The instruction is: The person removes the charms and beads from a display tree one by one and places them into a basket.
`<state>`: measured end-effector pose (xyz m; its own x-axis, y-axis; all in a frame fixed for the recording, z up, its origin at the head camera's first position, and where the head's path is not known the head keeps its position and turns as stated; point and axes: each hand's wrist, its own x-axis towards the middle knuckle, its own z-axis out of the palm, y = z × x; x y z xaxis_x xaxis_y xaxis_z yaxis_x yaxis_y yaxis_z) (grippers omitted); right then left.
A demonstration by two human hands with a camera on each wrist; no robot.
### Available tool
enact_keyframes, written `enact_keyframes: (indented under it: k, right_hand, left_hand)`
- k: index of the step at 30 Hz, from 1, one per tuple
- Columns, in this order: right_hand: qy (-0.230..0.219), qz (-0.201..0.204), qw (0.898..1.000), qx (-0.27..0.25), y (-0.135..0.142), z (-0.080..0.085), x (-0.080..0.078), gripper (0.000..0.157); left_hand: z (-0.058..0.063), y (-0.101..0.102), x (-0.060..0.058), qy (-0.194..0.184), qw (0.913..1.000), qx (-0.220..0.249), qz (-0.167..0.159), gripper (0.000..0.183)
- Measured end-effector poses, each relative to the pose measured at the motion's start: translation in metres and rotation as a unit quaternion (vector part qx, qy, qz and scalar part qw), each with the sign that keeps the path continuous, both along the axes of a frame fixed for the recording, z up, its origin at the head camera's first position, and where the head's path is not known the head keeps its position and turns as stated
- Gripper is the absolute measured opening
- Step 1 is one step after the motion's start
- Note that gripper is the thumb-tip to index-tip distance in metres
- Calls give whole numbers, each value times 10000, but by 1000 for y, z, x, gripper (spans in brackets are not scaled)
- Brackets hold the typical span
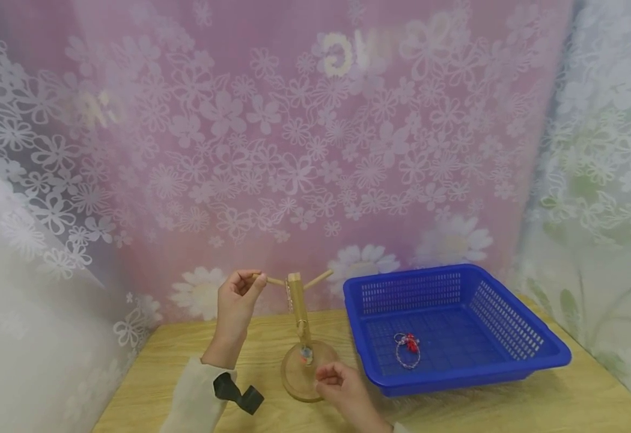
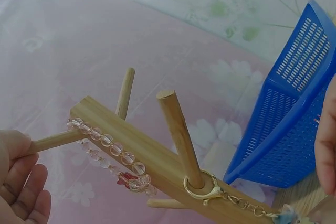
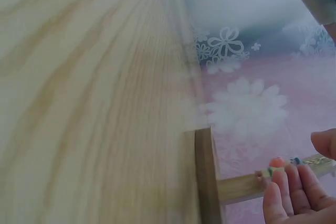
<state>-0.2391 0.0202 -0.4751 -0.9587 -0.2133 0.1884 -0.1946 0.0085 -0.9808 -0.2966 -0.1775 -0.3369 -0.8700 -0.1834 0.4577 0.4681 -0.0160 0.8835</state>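
Note:
A wooden stand [image 1: 300,310] with a round base and several pegs rises from the table. My left hand [image 1: 238,293] pinches the tip of its left peg [image 2: 58,140] between thumb and fingers. A clear bead bracelet [image 2: 107,141] with a red charm hangs on that peg, against the post. From the front peg [image 2: 181,137] hangs a keychain [image 2: 212,191] by its gold clasp, its colourful charm [image 1: 306,355] dangling above the base. My right hand [image 1: 345,390] is beside this charm, fingers loosely bent, the thumb apart from them in the right wrist view.
A blue plastic basket [image 1: 456,380] stands right of the stand. Inside it lies a beaded loop [image 1: 408,356] with a red charm [image 1: 413,343]. A black strap [image 1: 240,394] hangs from my left sleeve over the wooden table [image 1: 142,385]. A flowered curtain [image 1: 294,150] closes off the back.

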Motion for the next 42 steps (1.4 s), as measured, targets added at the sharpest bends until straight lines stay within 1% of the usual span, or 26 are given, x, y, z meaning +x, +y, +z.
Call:
enact_keyframes:
  k: [5,8,11,15,18,23,27,33,39,42]
  right_hand:
    - [-152,-482,9985,-209,-6,-8,-6,29]
    - [-164,-777,9967,-153,-9,-12,-12,32]
    - [-165,-952,9952,-136,-12,-14,-17,37]
    - [-249,-1004,9943,-258,-19,-16,-22,41]
    - [-321,-1100,9929,-326,-24,-16,-27,38]
    - [-93,-1383,9900,-253,-29,-17,-37,29]
    - [71,-1414,9897,-203,-30,-18,-42,29]
    - [147,-1391,9899,-212,-31,-17,-43,32]
    - [155,-1511,9884,-50,-37,-15,-44,36]
    - [176,-1534,9880,-98,-38,-14,-43,35]
  left_hand:
    - [-1,1,-2,11,10000,32,-74,17]
    - [-1,2,-4,46,9999,74,-86,13]
    - [-1,2,-5,93,9999,106,-70,11]
    - [-2,1,-5,96,9999,105,32,10]
    - [-3,1,-4,76,9999,88,82,10]
    - [-2,0,-4,77,9999,105,83,9]
    - [1,0,-3,50,9999,60,85,8]
    - [2,0,-4,-21,9999,-52,100,8]
    - [2,-1,-4,18,9999,80,60,10]
    - [3,-1,-3,2,10000,94,21,11]
